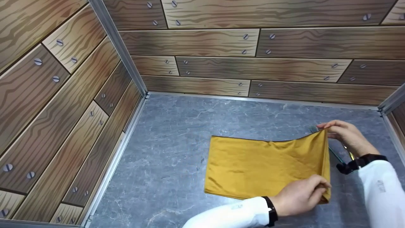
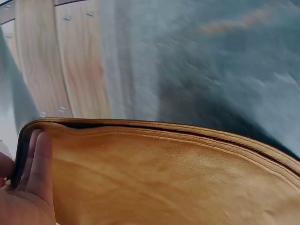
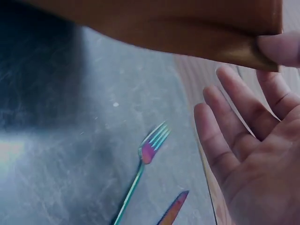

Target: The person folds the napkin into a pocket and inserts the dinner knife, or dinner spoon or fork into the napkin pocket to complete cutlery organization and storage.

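Observation:
A gold satin cloth napkin [image 1: 253, 164], folded into a long rectangle, lies on the grey marbled surface with its right end lifted. My left hand [image 1: 299, 196] pinches the near right corner. In the left wrist view, its fingers [image 2: 41, 161] go in behind the doubled, stitched hem of the napkin [image 2: 154, 173], with the thumb outside. The far right corner is held by my right hand [image 1: 349, 136], between thumb and index finger. In the right wrist view the other fingers [image 3: 211, 126] are spread below the napkin [image 3: 187, 28].
Under and beside my right hand lie a fork [image 3: 147, 152] with an iridescent green-purple finish and a knife [image 3: 174, 208] with a serrated edge, partly out of that view. Wood-patterned walls [image 1: 205, 68] with metal edge strips [image 1: 120, 158] enclose the grey surface [image 1: 152, 158].

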Tool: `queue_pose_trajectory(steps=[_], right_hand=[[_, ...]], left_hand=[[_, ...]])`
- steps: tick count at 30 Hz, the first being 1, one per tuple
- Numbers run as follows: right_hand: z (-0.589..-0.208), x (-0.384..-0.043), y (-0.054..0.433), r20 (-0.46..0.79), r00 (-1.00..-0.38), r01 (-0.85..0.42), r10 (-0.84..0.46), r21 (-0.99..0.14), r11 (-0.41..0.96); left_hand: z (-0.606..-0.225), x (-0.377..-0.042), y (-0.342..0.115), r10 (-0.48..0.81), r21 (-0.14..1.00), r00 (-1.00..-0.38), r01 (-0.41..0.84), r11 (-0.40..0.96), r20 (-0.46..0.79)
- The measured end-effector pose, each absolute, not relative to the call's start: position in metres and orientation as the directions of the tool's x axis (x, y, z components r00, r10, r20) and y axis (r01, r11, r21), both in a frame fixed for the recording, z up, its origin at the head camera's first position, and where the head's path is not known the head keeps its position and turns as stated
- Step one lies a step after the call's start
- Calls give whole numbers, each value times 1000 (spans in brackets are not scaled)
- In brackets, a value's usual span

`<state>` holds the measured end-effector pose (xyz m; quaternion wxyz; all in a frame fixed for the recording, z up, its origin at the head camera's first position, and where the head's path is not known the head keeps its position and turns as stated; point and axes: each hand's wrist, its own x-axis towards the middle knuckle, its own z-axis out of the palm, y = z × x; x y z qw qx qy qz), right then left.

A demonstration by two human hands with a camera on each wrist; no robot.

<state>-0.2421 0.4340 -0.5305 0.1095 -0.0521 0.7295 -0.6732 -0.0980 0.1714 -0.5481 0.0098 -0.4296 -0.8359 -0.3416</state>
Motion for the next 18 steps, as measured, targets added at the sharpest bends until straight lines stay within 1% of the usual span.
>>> queue_pose_trajectory(steps=[2, 5, 8, 10, 12, 15, 17, 18], right_hand=[[-526, -240, 437, -34, -962, 59, -272, -995, -81], [-518, -238, 440, 51, -940, 32, -336, -971, -238], [-510, -235, 439, 76, -941, 21, -329, -960, -280], [-504, -235, 435, 78, -948, 13, -308, -959, -284], [-501, -236, 429, 80, -955, 4, -287, -960, -281], [-499, -240, 415, 103, -961, -32, -255, -963, -266], [-500, -243, 404, 108, -965, -59, -239, -977, -204], [-500, -245, 398, 107, -966, -70, -234, -985, -159]], left_hand=[[-544, -94, 173, 694, 572, -639, 721, 391, 331], [-539, -89, 173, 676, 596, -647, 712, 372, 352], [-536, -85, 170, 659, 642, -661, 688, 339, 359], [-535, -83, 166, 648, 700, -683, 642, 312, 337], [-534, -80, 160, 642, 823, -723, 512, 248, 257], [-536, -76, 150, 627, 968, -774, 213, 129, 87], [-540, -75, 141, 618, 999, -786, 36, 30, 10], [-542, -75, 136, 612, 1000, -791, -6, 20, -17]])
